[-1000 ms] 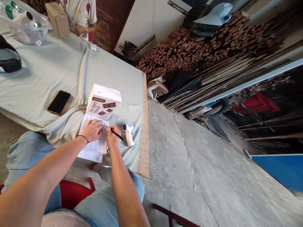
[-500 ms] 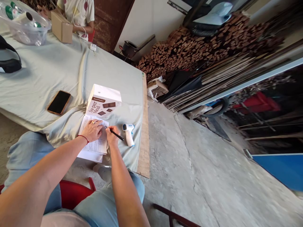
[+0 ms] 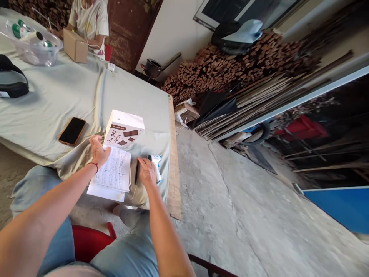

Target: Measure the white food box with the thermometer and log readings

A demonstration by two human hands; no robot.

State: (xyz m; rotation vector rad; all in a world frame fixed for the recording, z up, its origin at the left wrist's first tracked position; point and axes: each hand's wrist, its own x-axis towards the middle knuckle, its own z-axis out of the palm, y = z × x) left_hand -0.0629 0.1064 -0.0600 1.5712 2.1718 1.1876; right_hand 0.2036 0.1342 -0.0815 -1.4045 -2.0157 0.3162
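Written sheets of paper (image 3: 113, 169) lie near the table's edge, over a blank white sheet (image 3: 105, 192). My left hand (image 3: 99, 151) is at the paper's left edge, by the corner of the white and brown "Super Meal" box (image 3: 127, 129); its fingers are raised and apart, holding nothing. A black pen (image 3: 136, 172) rests on the cloth just right of the paper. My right hand (image 3: 147, 170) lies beside the pen with fingers stretched out, partly hiding the white and blue infrared thermometer (image 3: 157, 163). Whether its fingers touch the thermometer I cannot tell.
A phone (image 3: 72, 131) lies on the cloth-covered table (image 3: 129, 92). Farther off are a black headset-like object (image 3: 13, 88), a clear plastic tub of bottles (image 3: 37, 54) and a cardboard box (image 3: 75, 45) near another person (image 3: 89, 23). The table's wooden edge (image 3: 174, 173) is at right.
My right hand has let go of the pen, now lying on the cloth, and moved right to the thermometer. My left hand has lifted off the paper's middle and shifted left.
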